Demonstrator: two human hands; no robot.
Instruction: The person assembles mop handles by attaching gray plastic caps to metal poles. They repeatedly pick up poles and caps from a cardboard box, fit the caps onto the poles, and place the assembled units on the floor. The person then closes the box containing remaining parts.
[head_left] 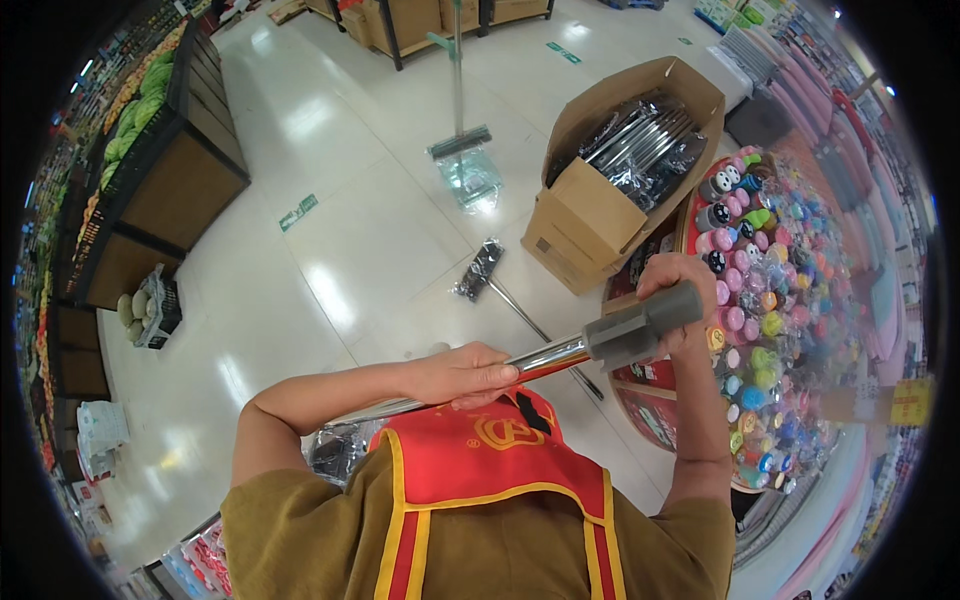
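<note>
Head view, looking down over a brown shirt and red apron (480,450). Item one — a shiny metal pole (545,358) with a grey plastic grip (640,325) at its end, held level across the chest, slanting up toward the right. Left hand (465,375): fingers closed over the bare metal shaft near its middle. Right hand (675,285): fingers wrapped around the grey grip from behind, forearm upright. Item two — an open cardboard box (585,215) on the white tiled floor (330,230) ahead, packed with long items in silvery plastic wrap. Item three — one wrapped pole (500,280) lying loose on the floor just beside the box. Item four — an upright broom with a clear dustpan (462,160), standing well apart from the box. Item five — a round display stand (780,300) at right, crowded with small colourful bottles, close to the right hand. Produce shelves (150,170) run along the left side.
</note>
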